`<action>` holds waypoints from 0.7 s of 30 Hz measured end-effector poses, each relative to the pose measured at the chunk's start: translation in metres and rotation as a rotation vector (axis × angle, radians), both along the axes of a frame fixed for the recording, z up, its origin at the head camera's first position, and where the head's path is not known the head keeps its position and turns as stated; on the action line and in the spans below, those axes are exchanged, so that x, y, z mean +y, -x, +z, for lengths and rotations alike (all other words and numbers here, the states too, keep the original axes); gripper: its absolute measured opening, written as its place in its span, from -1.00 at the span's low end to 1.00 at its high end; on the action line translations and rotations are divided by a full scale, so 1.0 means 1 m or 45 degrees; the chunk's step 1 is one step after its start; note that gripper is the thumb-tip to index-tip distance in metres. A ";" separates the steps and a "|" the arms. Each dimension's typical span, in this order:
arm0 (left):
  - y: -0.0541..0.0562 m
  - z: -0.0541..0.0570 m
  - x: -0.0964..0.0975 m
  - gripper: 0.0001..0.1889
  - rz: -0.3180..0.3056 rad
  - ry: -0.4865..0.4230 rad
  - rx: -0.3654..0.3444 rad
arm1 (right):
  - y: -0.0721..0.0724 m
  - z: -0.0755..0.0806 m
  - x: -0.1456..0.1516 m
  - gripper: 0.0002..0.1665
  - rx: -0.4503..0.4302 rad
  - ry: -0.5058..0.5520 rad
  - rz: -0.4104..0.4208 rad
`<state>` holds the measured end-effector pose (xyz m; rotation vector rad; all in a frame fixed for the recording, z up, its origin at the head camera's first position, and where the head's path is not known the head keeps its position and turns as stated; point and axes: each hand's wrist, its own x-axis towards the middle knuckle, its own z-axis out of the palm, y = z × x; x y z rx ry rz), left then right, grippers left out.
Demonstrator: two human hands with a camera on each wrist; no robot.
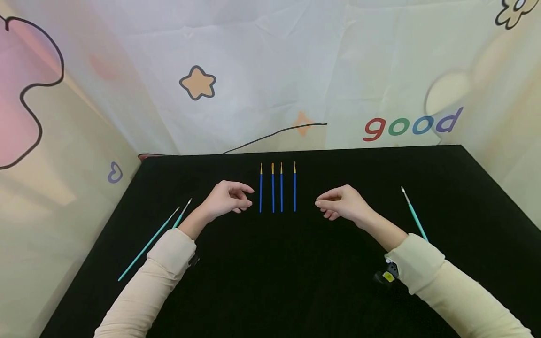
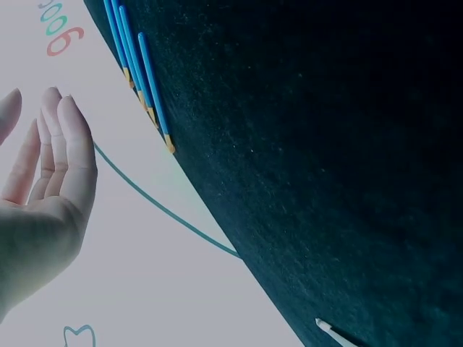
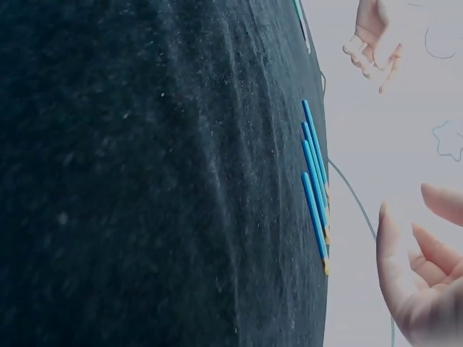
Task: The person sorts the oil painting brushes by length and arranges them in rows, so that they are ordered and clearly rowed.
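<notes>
Several blue paintbrushes (image 1: 273,192) with gold ferrules lie side by side at the back middle of the black table, bristles toward the wall. Just left of the row hovers my left hand (image 1: 228,199), fingers loosely bent and holding nothing. On the other side, my right hand (image 1: 343,203) hangs over the table near the rightmost blue paintbrush (image 1: 294,192), also with nothing in it. Its thumb and index fingertip come close together in the head view. The left wrist view has the left hand (image 2: 54,181) with relaxed fingers, apart from the brushes.
Two teal paintbrushes (image 1: 148,245) lie slanted at the left, one partly hidden by my left arm. Another teal paintbrush (image 1: 415,218) lies at the right, its lower end behind my right sleeve (image 1: 427,263). A printed cloth backdrop (image 1: 270,70) stands behind the black table (image 1: 287,281).
</notes>
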<state>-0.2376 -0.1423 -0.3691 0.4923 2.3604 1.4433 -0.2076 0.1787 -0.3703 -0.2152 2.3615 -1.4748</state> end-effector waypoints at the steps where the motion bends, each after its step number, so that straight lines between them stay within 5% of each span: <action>1: -0.001 0.000 -0.001 -0.63 -0.002 -0.005 0.002 | -0.001 0.000 0.002 -0.61 -0.001 -0.001 -0.001; 21: -0.026 0.004 -0.023 -0.66 -0.062 -0.104 0.077 | -0.023 0.008 0.033 -0.58 0.085 -0.049 0.058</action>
